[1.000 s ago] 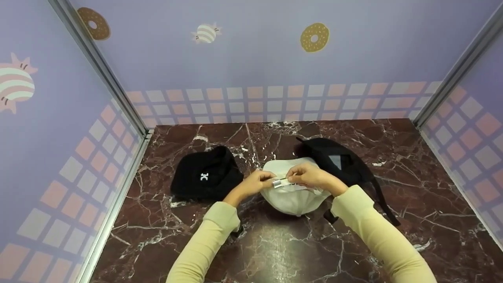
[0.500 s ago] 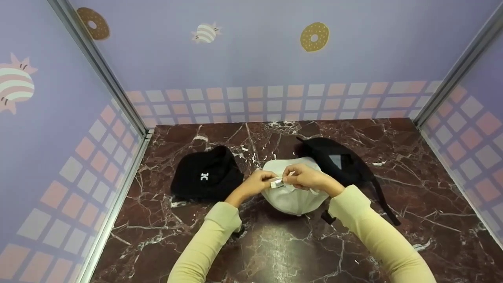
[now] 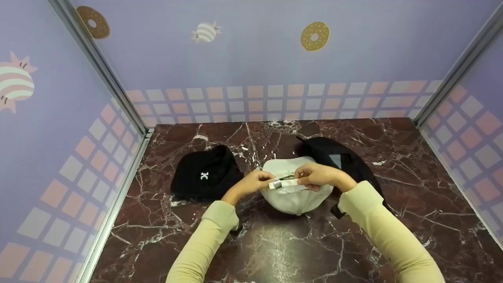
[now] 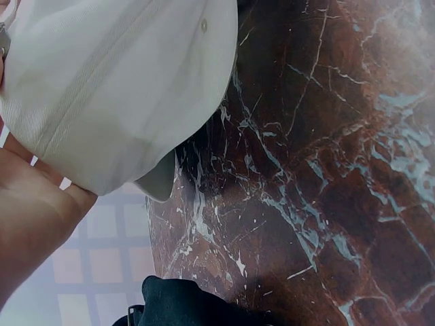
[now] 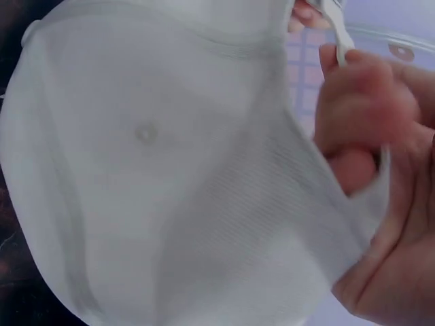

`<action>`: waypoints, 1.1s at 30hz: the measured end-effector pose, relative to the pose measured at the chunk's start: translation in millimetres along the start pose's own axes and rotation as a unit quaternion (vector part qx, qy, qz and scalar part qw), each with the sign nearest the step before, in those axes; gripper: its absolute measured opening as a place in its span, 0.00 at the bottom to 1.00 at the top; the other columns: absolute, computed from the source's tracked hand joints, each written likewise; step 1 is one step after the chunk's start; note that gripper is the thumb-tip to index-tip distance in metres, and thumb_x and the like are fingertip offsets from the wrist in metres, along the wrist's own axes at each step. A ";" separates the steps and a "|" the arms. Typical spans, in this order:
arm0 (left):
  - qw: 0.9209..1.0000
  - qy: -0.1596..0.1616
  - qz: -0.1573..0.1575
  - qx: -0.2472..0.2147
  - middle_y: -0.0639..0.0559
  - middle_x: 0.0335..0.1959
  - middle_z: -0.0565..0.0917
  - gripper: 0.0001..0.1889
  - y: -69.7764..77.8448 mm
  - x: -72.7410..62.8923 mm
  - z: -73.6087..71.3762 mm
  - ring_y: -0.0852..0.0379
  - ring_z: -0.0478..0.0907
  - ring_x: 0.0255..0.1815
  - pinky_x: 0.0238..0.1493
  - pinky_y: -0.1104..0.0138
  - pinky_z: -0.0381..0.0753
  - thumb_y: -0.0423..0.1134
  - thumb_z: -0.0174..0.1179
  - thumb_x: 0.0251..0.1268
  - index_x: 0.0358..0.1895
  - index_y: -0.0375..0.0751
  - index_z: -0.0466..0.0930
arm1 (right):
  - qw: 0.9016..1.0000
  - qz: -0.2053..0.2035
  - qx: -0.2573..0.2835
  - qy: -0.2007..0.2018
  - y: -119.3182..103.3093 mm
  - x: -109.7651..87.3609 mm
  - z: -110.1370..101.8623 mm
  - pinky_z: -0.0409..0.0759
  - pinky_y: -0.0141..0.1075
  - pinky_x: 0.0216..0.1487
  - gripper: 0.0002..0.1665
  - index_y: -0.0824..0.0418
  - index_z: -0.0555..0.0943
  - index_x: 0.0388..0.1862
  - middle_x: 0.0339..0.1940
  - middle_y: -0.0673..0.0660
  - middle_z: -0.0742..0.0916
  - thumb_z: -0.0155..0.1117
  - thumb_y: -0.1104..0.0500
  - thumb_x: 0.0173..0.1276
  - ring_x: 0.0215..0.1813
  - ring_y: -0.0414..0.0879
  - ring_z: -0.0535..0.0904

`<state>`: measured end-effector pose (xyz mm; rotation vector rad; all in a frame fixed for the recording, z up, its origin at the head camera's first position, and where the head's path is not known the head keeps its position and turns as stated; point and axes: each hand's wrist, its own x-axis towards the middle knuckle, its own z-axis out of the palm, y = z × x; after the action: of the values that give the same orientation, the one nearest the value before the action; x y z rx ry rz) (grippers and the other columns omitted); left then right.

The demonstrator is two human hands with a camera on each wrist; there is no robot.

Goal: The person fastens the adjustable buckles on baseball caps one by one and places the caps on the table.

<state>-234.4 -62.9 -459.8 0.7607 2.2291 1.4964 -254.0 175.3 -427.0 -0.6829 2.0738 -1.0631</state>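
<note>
A white cap [image 3: 292,204] stands at the middle of the table in the head view, its back strap [image 3: 290,182] toward the person. My left hand [image 3: 251,184] pinches the strap's left end beside a small silver buckle [image 3: 278,184]. The fingers of my right hand [image 3: 324,177] pinch the strap on the other side of the buckle. In the right wrist view the cap's panel [image 5: 170,190] fills the left side, with the right hand [image 5: 401,176] at its edge. The left wrist view shows the cap's crown [image 4: 129,88]; the left fingertips are mostly hidden.
Left of the hands lies a black cap [image 3: 192,173] with a small white emblem. Another black cap [image 3: 322,146] with a strap lies behind the right hand. Purple patterned walls [image 3: 255,59] enclose the marbled table [image 3: 220,251] at the back and sides.
The right hand first shifted slightly left toward the buckle, then moved back right. A longer stretch of strap now shows between the hands. The left hand has stayed nearly still.
</note>
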 end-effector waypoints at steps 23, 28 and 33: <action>1.000 0.022 0.022 -0.004 0.33 0.34 0.80 0.12 4.6 7.5 10.3 0.72 0.69 0.26 0.29 0.79 0.68 0.32 0.52 0.60 0.39 0.22 0.78 | 0.998 -0.043 -0.011 0.052 -3.9 16.1 18.4 0.57 0.27 0.12 0.09 0.73 0.74 0.30 0.09 0.46 0.67 0.52 0.65 0.61 0.10 0.34 0.58; 1.000 0.022 0.017 -0.009 0.35 0.33 0.81 0.12 3.8 7.0 9.5 0.71 0.68 0.25 0.28 0.78 0.67 0.32 0.52 0.60 0.38 0.22 0.78 | 0.999 -0.016 0.008 0.044 -4.1 10.0 13.6 0.64 0.29 0.12 0.12 0.71 0.74 0.32 0.11 0.50 0.72 0.56 0.60 0.61 0.10 0.37 0.63; 0.999 0.023 -0.004 -0.040 0.42 0.31 0.81 0.13 2.9 3.4 7.8 0.70 0.69 0.25 0.28 0.77 0.68 0.31 0.52 0.59 0.40 0.22 0.77 | 1.000 -0.007 -0.007 0.025 -0.5 2.1 4.5 0.68 0.29 0.19 0.12 0.72 0.75 0.31 0.14 0.50 0.76 0.56 0.61 0.60 0.16 0.39 0.70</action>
<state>-232.0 -54.3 -460.0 0.6998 2.1882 1.6033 -251.7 171.5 -429.3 -0.6860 2.1236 -1.0840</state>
